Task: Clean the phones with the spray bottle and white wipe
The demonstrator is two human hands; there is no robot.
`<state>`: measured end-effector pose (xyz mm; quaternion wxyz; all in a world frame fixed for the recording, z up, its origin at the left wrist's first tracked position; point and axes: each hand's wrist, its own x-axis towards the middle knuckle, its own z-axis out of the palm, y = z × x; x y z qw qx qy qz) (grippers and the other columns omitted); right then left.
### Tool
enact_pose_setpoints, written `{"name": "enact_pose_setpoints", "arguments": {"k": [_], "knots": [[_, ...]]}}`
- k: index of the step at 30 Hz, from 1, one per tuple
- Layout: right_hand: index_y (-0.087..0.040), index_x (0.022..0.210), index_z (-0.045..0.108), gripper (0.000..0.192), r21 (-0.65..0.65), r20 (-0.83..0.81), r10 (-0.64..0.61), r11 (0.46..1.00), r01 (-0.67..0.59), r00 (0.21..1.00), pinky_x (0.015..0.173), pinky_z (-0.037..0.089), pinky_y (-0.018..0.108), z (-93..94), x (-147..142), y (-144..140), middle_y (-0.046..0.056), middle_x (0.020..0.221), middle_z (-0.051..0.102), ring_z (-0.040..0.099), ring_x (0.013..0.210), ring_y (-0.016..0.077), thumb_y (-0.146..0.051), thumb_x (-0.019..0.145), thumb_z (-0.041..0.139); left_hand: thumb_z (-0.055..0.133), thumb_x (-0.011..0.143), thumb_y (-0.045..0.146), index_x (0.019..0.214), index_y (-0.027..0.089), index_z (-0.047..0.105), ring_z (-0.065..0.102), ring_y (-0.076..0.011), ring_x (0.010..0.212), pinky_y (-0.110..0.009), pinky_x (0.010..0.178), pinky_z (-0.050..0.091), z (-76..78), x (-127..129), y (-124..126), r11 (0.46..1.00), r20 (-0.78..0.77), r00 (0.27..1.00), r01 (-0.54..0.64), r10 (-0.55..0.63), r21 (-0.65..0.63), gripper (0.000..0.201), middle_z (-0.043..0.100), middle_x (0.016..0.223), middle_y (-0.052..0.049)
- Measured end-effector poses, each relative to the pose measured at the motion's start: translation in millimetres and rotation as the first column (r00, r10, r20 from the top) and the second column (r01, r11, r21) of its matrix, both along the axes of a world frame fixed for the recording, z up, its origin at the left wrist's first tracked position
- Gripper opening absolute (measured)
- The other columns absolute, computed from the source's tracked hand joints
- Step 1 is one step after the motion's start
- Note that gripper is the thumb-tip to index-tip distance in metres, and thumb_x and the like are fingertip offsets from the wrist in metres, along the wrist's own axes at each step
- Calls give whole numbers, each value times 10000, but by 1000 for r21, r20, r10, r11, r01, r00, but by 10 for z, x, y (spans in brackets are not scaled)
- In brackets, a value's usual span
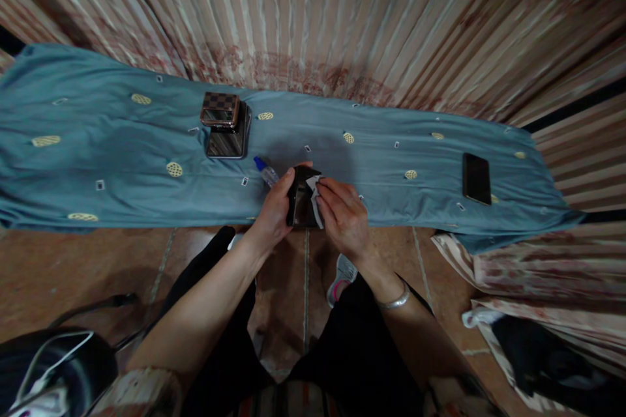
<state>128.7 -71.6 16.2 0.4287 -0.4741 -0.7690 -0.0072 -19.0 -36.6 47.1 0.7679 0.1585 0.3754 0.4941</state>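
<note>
My left hand [274, 208] grips a dark phone [299, 202] by its left edge, holding it over the front edge of the blue cloth-covered table [122, 182]. My right hand [342, 214] presses a small white wipe [315, 199] against the phone's face. A small bottle with a blue cap [265, 171] lies on the cloth just left of my left hand, partly hidden behind it.
A stack of phones or cases [225, 125], the top one checkered, sits at the back left of the cloth. Another dark phone [476, 178] lies far right. Striped curtains hang behind. A dark bag [53, 365] lies on the floor left, folded fabric [538, 300] right.
</note>
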Motion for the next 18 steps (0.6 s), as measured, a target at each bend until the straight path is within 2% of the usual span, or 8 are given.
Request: {"name": "enact_pose_setpoints", "arguments": {"k": [5, 8, 14, 18], "knots": [[-163, 1250, 774, 331, 31, 27, -58, 998, 57, 998, 1019, 624, 445, 14, 5, 22, 147, 1238, 792, 749, 1120, 249, -192, 1096, 482, 615, 1009, 336, 1049, 167, 774, 757, -200, 1017, -291, 936, 585, -51, 85, -53, 1000, -25, 1000, 18, -18, 16, 235, 803, 1036, -63], [-170, 1282, 759, 354, 12, 33, -47, 999, 47, 998, 1040, 614, 456, 38, -13, 4, 148, 1267, 782, 737, 1154, 251, -195, 1102, 456, 614, 994, 296, 981, 158, 773, 747, -224, 1085, -313, 993, 573, -87, 131, -82, 1000, -48, 999, 7, -7, 8, 211, 806, 1008, -61], [-173, 1350, 724, 370, 28, 97, -11, 1000, 8, 995, 1074, 598, 435, 78, -33, -31, 144, 1319, 756, 708, 1215, 246, -179, 1101, 450, 713, 909, 322, 980, 170, 788, 705, -233, 1198, -318, 1080, 515, -214, 156, -107, 983, -146, 989, 31, -5, 182, 184, 810, 1068, -44], [-175, 1379, 711, 382, 43, 94, 2, 999, -6, 996, 1073, 595, 427, 52, 0, -13, 143, 1319, 753, 707, 1205, 244, -172, 1099, 452, 701, 916, 372, 994, 173, 789, 713, -239, 1180, -330, 1065, 529, -228, 127, -87, 982, -147, 989, 42, -15, 182, 231, 815, 1065, -41]]}}
